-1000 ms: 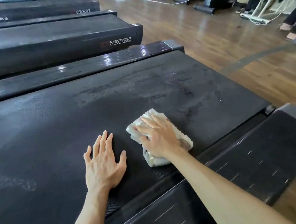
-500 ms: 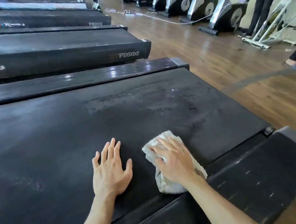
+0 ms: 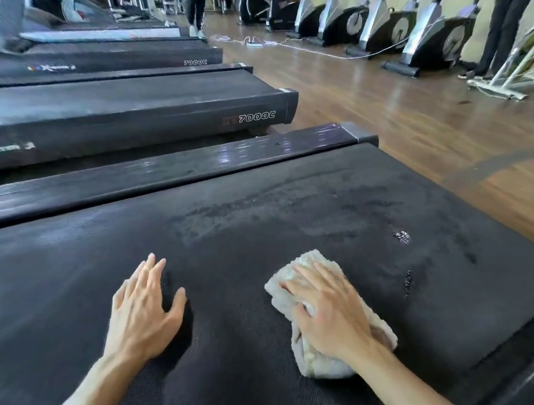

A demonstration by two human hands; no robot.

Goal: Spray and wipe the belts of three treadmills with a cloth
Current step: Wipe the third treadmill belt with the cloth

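Two hands are at work on the nearest treadmill belt (image 3: 73,302) as we lean over it. Our left hand (image 3: 141,315) lies flat on the black belt with fingers straight and close together, holding nothing and seemingly bracing us. Just to its right, apart from it, our right hand (image 3: 330,313) presses down on the bunched pale cloth (image 3: 320,365), fingers spread over the top of it rather than curled round it. Farther right, wet streaks and small beads of spray (image 3: 402,236) show on the belt near its end, and a dull damp patch lies beyond the cloth towards the far side rail (image 3: 159,176). We judge this to be the wiping step on this belt, with spraying here done. The next move, as we read it, calls for pushing the cloth outward and rightward through those beads, keeping even pressure. More treadmills (image 3: 114,119) wait in the row beyond.
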